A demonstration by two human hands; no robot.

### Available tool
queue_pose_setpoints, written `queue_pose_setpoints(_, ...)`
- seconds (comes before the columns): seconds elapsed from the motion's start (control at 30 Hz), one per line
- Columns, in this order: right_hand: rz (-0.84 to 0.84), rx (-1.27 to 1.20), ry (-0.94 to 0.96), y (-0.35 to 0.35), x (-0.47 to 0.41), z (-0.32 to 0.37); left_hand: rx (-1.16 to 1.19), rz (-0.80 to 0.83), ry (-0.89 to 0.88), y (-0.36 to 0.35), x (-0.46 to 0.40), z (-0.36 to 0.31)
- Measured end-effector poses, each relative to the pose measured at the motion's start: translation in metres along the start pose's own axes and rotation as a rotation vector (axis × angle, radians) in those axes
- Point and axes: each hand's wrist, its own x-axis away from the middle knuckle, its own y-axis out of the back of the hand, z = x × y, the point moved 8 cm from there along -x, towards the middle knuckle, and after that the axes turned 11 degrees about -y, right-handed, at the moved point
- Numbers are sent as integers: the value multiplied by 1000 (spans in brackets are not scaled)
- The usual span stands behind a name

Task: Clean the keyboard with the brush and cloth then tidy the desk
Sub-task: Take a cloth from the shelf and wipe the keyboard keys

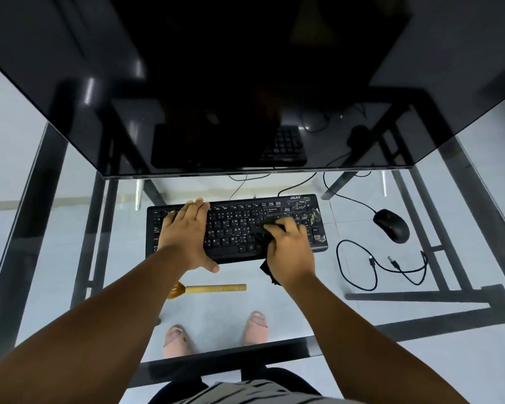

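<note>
Soft, limp cloth (267, 268) is bunching under my right hand (289, 246), fingers pinching it; left hand (184, 231), spread, is steadying the light keyboard (236, 228).

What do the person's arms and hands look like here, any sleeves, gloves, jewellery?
Both arms are bare right down to the frame's lower edge: no sleeves in view. The left hand and right hand wear no gloves, and no rings, watch or wristbands show on the sides facing the camera. The only clothing in view is a striped garment at the bottom edge.
</note>
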Motion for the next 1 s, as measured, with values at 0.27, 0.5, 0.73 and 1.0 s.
queue_pose_setpoints(0.27, 87, 2, 52, -10, 5, 39, 24, -16, 11, 1, 1, 2)
queue_pose_setpoints(0.5, 46, -18, -80, 2, -4, 11, 22, -5, -55, 1, 2, 5)
queue_pose_setpoints(0.73, 100, -35, -17, -13, 4, 50, 19, -79, 42, 9, 13, 30)
queue_pose_setpoints(1.0, 139, -24, 136, -27, 9, 66, 65, -123, 58, 2, 18, 36)
